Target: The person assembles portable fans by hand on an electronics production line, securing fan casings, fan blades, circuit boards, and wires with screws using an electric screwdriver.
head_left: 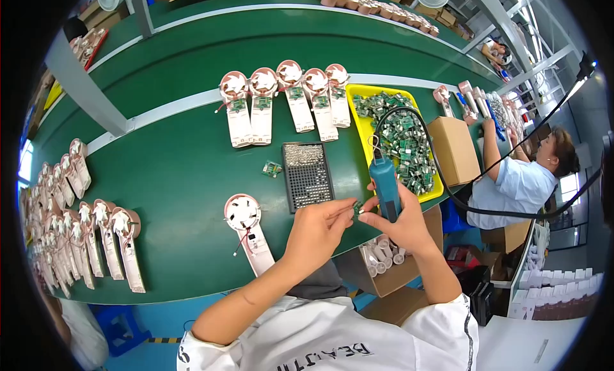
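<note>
One small green circuit board (357, 208) sits over the near side of the table (185, 160), pinched by the left hand (314, 233); the right hand (406, 227) seems to touch it too while clasping a teal power screwdriver (385, 187). I'd judge this fine board handling (fiddly stuff); the next move calls for steady fingertips.

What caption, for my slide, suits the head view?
Left hand and right hand meet at a small green board, right gripping a teal tool.
</note>
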The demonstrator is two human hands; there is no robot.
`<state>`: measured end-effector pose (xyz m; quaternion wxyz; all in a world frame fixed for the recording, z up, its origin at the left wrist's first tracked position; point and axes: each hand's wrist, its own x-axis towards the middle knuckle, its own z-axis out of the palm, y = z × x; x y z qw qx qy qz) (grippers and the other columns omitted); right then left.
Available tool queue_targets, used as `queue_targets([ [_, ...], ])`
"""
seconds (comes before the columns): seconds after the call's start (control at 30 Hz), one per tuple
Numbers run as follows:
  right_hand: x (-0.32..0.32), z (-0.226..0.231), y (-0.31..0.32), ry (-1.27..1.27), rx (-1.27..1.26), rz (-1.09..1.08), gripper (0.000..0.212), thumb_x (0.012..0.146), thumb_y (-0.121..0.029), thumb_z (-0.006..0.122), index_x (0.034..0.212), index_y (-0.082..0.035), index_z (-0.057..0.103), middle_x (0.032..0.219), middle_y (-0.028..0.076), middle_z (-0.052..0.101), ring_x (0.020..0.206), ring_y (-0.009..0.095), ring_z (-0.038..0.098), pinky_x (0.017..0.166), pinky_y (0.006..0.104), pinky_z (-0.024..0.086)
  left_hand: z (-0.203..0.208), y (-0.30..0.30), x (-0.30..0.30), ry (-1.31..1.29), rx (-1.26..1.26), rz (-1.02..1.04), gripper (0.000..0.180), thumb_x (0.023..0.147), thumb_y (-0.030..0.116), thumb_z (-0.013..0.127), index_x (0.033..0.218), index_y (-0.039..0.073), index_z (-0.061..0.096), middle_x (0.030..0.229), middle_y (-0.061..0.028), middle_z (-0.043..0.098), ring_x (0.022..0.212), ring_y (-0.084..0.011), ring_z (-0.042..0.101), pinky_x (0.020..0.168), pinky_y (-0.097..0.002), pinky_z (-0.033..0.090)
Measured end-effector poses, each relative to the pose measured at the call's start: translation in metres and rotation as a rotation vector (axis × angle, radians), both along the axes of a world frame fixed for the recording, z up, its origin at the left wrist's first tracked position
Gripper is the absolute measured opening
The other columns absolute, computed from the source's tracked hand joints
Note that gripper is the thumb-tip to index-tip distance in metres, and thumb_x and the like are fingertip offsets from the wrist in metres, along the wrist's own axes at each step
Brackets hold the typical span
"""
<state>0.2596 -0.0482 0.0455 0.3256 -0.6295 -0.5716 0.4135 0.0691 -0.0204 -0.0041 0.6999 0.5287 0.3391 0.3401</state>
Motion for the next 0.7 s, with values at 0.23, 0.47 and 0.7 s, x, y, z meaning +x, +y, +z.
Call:
queue_targets([
  [0.23, -0.022, -0.005, -0.004, -0.140, 0.158, 0.061, 0.045, 0.077, -0.013, 0.082, 0.114, -0.003, 0.057, 0.093, 0.002, 0.071, 0.076, 0.010, 0.063, 0.071, 0.0259, 0.050, -0.011, -0.017, -0.009, -0.071, 0.004, 0.264, 0.024, 0.093, 0.001, 0.061, 0.114, -0.008, 0.065, 0.098, -0.0171, 0.072, 0.084, -0.0188, 0.072, 0.076, -0.0292, 0.059],
  [0.47, -0.044, 0.004, -0.029, 0.069, 0.242, 0.160, 0.075, 0.070, 0.002, 0.084, 0.134, -0.002, 0.047, 0.122, 0.014, 0.066, 0.063, 0.001, 0.050, 0.059, 0.0194, 0.044, -0.007, -0.039, -0.044, -0.762, -0.741, 0.123, 0.027, 0.096, 0.007, 0.060, 0.121, -0.003, 0.057, 0.110, -0.0136, 0.068, 0.098, -0.0184, 0.068, 0.092, -0.0323, 0.056],
  [0.7, -0.075, -0.014, -0.039, 0.167, 0.294, 0.137, 0.068, 0.072, 0.004, 0.082, 0.131, 0.001, 0.049, 0.115, 0.016, 0.068, 0.062, 0.004, 0.054, 0.057, 0.0197, 0.045, -0.004, -0.059, -0.061, -0.605, -0.592, 0.189, 0.027, 0.096, 0.004, 0.060, 0.121, -0.002, 0.056, 0.114, -0.0104, 0.065, 0.101, -0.0157, 0.064, 0.093, -0.0292, 0.053],
])
